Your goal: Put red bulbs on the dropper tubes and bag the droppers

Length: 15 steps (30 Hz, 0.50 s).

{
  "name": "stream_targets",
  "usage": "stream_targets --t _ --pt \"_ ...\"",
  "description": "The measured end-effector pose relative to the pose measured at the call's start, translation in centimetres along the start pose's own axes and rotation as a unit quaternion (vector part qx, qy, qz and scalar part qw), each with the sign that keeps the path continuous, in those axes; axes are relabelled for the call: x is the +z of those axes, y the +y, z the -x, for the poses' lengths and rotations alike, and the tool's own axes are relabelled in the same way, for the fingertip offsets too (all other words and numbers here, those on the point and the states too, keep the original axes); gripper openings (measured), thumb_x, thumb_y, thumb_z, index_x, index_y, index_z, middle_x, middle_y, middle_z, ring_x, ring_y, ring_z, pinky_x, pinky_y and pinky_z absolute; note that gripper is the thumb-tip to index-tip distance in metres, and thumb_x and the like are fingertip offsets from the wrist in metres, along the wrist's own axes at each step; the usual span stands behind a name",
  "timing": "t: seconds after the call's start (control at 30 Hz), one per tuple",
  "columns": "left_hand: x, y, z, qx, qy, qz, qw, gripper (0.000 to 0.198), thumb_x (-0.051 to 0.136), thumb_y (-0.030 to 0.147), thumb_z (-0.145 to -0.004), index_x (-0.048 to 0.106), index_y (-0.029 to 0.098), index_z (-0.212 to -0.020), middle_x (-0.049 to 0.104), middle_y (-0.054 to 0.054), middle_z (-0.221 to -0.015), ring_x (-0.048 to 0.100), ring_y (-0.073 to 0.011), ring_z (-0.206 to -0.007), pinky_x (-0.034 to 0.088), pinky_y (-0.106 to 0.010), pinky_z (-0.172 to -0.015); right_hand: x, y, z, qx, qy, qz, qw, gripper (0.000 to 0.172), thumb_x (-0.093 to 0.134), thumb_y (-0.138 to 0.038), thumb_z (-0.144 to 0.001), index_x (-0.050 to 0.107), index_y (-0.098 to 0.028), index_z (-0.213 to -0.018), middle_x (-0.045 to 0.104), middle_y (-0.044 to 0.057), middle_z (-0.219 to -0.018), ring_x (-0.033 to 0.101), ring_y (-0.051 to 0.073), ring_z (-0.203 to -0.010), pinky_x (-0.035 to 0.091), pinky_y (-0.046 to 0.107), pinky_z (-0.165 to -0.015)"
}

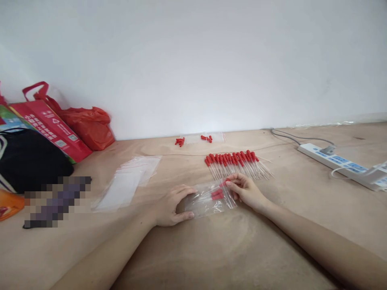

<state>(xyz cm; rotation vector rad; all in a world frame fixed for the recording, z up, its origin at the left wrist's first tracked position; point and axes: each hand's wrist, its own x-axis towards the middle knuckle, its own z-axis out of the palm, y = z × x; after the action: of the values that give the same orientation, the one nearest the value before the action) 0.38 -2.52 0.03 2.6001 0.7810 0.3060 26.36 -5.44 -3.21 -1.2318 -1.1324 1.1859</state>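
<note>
A clear zip-lock bag (pixel 203 203) lies on the wooden table with red rubber bulbs (pixel 217 194) of droppers visible inside. My left hand (pixel 173 205) grips its left end, thumb at the near edge and fingers at the far edge. At the bag's right end, my right hand (pixel 243 191) pinches a dropper by its red bulb (pixel 227 182); the dropper's thin tube is hard to make out through the plastic. Just beyond that hand lies a row of droppers (pixel 232 161) with red bulbs pointing away and pale tubes toward me.
Flat empty zip-lock bags (pixel 123 183) are stacked to the left. Loose red bulbs (pixel 179 141) lie near the wall, beside another clear bag (pixel 216 137). A power strip (pixel 338 163) with cables is at right; red bags (pixel 90 127) and a black bag (pixel 33 159) stand left.
</note>
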Motion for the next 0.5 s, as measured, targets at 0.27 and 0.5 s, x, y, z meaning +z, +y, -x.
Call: stream_targets --t 0.27,0.5 --pt "0.16 -0.17 -0.07 0.003 0.002 0.005 1.000 0.052 0.055 0.041 -0.076 0.038 0.022 -0.122 0.046 -0.008 -0.124 0.041 -0.0240 -0.114 0.034 -0.040 -0.097 0.36 0.69 -0.40 0.002 -0.101 0.007 0.995 0.028 0.065 -0.042 -0.063 0.060 -0.017 -0.072 0.065 0.002 -0.069 0.060 0.013 -0.061 0.048 0.027 -0.058" --pt "0.09 -0.13 -0.06 0.003 -0.001 0.008 1.000 0.050 0.055 0.040 -0.077 0.038 0.022 -0.120 0.047 -0.008 -0.122 0.041 -0.0235 -0.114 0.034 -0.040 -0.096 0.63 0.27 0.13 0.026 -0.173 -0.029 0.984 0.028 0.060 -0.045 -0.066 0.065 -0.018 -0.074 0.063 0.001 -0.061 0.059 0.014 -0.055 0.047 0.027 -0.052"
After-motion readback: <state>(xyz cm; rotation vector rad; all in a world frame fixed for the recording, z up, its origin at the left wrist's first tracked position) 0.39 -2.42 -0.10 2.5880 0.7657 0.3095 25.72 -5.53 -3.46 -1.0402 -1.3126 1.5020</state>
